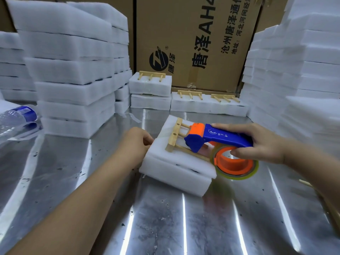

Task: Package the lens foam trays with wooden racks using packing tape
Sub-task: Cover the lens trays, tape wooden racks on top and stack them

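Running tape over the rack (pixel 174 135) atop the trays (pixel 174 168) mid-table (pixel 165 218), I am gripping the dispenser (pixel 217 137) in my right hand (pixel 261 144), my left hand (pixel 137 142) curling round the trays' left edge. Bundles (pixel 150 85) behind are looking done; many stacks (pixel 73 70) are waiting.

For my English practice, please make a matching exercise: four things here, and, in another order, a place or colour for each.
1 tape dispenser
2 nearest wooden rack
3 water bottle
4 cardboard box

a lying far left
b blue and orange, in the right hand
c behind the foam stacks
d on the foam tray the left hand holds

Pairs: 1-b, 2-d, 3-a, 4-c.
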